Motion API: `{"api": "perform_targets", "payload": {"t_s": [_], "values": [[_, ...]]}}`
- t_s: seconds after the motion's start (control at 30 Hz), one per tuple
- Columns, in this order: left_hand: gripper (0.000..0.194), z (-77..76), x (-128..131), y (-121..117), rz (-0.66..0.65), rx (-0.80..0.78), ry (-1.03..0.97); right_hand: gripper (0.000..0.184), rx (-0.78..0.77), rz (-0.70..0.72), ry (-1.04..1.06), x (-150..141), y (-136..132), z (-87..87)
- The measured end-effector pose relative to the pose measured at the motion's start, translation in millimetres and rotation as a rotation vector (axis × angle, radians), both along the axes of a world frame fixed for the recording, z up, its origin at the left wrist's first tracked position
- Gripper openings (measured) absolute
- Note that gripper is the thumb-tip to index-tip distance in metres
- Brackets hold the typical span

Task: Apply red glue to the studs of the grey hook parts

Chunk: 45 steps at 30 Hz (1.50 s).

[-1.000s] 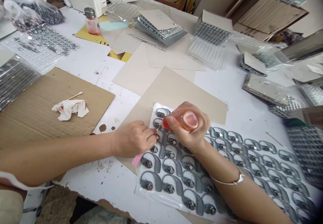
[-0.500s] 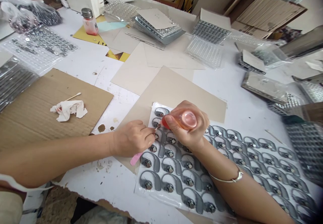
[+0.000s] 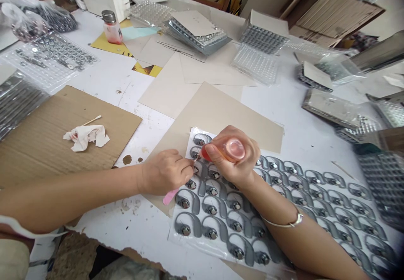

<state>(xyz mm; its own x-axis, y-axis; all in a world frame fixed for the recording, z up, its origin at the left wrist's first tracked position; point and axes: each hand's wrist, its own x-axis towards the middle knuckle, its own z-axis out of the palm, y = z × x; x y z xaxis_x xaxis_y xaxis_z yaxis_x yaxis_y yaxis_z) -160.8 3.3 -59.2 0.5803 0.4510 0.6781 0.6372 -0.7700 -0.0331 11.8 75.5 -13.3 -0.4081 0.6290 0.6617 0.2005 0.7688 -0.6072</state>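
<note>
My right hand (image 3: pixel 232 156) is wrapped round a small soft squeeze bottle (image 3: pixel 235 149) of red liquid. The bottle's base faces me, and its tip points down-left at the upper left of a sheet of grey hook-shaped parts (image 3: pixel 212 209). Each part carries a small round metal piece with thin wires. Beside the tip, my left hand (image 3: pixel 167 170) is closed, fingertips near a part at the sheet's left edge. A flat pink tool end (image 3: pixel 171 196) sticks out below this hand; its other end is hidden by the fingers.
Corrugated cardboard (image 3: pixel 63 141) at left bears a crumpled stained tissue (image 3: pixel 86 137) and a cotton swab (image 3: pixel 91 121). Behind stand a metal-capped bottle (image 3: pixel 112 27) and stacked trays (image 3: pixel 197 36). Beige card (image 3: pixel 227 111) lies under the sheet; a thin stick (image 3: pixel 342 169) is at right.
My right hand and the bottle have shifted very slightly left. My left hand stays almost in place, and the sheet has not moved.
</note>
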Motion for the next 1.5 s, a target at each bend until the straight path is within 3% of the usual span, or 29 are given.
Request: {"api": "perform_targets", "payload": {"t_s": [0.77, 0.97, 1.5], "values": [[0.013, 2.8, -1.1, 0.2, -0.033, -0.04, -0.006, 0.015, 0.065, -0.038, -0.012, 4.2, 3.9, -3.9], [0.021, -0.8, -2.4, -0.3, -0.036, -0.069, 0.026, 0.014, 0.105, -0.029, -0.021, 4.6, 3.9, -4.8], [0.013, 2.4, -1.2, -1.0, -0.04, -0.071, -0.009, 0.015, 0.158, -0.002, -0.033, 5.4, 4.3, -3.0]]}}
